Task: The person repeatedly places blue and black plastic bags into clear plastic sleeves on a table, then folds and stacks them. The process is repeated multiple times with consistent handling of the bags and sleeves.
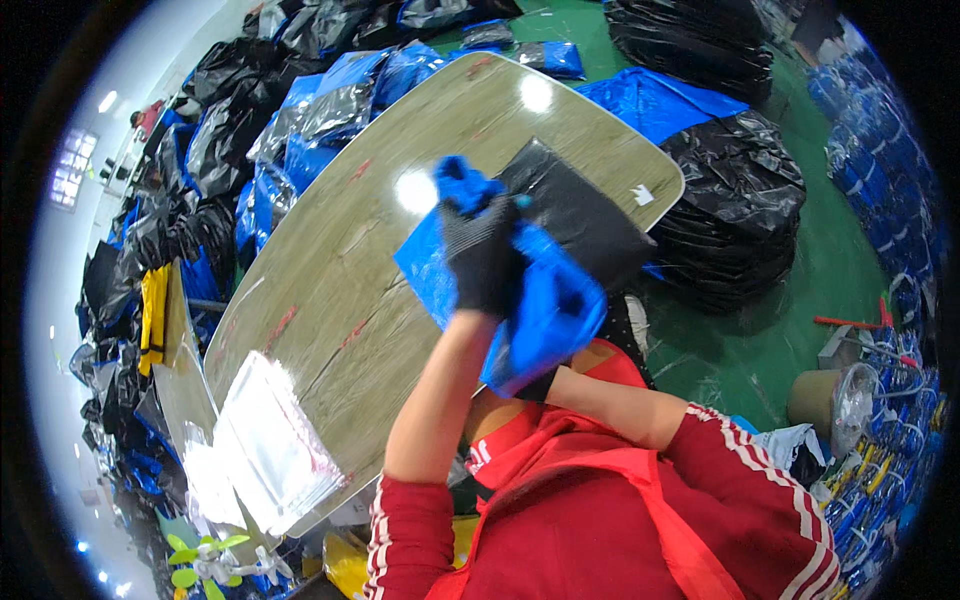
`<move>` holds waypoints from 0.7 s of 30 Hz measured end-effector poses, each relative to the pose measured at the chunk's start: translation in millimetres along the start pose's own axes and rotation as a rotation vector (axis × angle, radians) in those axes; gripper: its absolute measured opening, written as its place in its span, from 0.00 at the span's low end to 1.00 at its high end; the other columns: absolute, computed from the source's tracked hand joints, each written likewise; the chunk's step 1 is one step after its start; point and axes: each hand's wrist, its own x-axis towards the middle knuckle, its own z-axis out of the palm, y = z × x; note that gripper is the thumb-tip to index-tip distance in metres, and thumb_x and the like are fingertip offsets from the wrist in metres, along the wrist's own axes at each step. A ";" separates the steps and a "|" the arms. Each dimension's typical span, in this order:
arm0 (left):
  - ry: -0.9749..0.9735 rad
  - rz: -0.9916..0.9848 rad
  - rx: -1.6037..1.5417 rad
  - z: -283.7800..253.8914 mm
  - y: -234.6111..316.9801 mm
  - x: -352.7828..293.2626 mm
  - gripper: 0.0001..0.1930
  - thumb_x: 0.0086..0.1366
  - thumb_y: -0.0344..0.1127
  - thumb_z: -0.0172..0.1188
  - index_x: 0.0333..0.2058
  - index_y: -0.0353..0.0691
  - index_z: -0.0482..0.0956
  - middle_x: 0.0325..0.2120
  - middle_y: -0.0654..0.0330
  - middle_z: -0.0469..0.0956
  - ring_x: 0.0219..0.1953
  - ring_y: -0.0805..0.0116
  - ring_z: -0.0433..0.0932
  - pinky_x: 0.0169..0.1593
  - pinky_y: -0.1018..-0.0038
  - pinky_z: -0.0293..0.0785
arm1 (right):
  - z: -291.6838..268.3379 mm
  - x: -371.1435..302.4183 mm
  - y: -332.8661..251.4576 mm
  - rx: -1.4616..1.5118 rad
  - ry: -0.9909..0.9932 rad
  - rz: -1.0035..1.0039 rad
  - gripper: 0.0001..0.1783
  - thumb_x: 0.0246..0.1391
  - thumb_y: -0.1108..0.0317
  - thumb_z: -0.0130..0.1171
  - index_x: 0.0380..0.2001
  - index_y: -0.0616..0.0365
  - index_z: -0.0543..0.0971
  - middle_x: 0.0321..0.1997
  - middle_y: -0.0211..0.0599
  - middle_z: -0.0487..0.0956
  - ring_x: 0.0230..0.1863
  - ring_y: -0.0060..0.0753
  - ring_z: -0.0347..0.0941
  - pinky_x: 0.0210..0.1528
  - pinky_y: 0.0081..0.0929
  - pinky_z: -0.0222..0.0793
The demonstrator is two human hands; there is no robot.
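My left hand (484, 256), in a black ribbed glove, is closed on a folded blue fabric-like piece (552, 312) above the table. A bunched blue end sticks out past its fingers. My right hand (537, 386), also in a black glove, is low at the near edge of the blue piece. That piece hides most of it, fingers included. Beside my left hand lies a flat black panel (580, 212); whether it joins the blue piece I cannot tell. The pieces rest over the wood-patterned table (330, 270), and the left hand is slightly blurred.
Clear plastic packaging (275, 440) lies at the table's near left. A large black-wrapped bundle (735, 210) stands on the green floor (700, 345) to the right. Blue and black bags (340, 95) are heaped along the far left. A tape roll (815, 397) sits at right.
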 end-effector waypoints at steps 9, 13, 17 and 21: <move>-0.433 0.409 0.867 22.4 -87.5 26.0 0.27 0.63 0.47 0.58 0.54 0.32 0.70 0.35 0.49 0.77 0.39 0.59 0.77 0.45 0.64 0.71 | -59.0 -38.5 26.8 0.026 -0.218 0.043 0.14 0.57 0.62 0.47 0.40 0.55 0.77 0.44 0.54 0.75 0.44 0.58 0.70 0.55 0.45 0.62; -0.276 0.682 1.351 30.7 -81.7 24.3 0.31 0.61 0.52 0.54 0.55 0.33 0.70 0.43 0.47 0.74 0.50 0.50 0.70 0.60 0.51 0.57 | -155.2 -65.6 6.4 -0.471 -0.526 0.197 0.11 0.53 0.64 0.50 0.33 0.54 0.81 0.36 0.55 0.80 0.36 0.59 0.77 0.49 0.46 0.70; -0.146 0.712 1.421 39.2 -88.7 17.3 0.32 0.60 0.55 0.54 0.56 0.37 0.70 0.47 0.46 0.72 0.56 0.47 0.65 0.66 0.44 0.42 | -212.7 -48.8 -16.0 -0.647 0.004 -0.044 0.17 0.56 0.52 0.54 0.20 0.48 0.78 0.17 0.39 0.76 0.18 0.44 0.73 0.21 0.44 0.65; -0.249 0.699 1.440 4.1 -98.7 27.2 0.35 0.60 0.57 0.51 0.59 0.37 0.67 0.52 0.47 0.69 0.62 0.45 0.58 0.66 0.39 0.35 | -201.7 33.5 44.4 -0.888 0.163 -0.429 0.26 0.56 0.47 0.51 0.57 0.39 0.73 0.60 0.35 0.73 0.64 0.49 0.62 0.67 0.53 0.48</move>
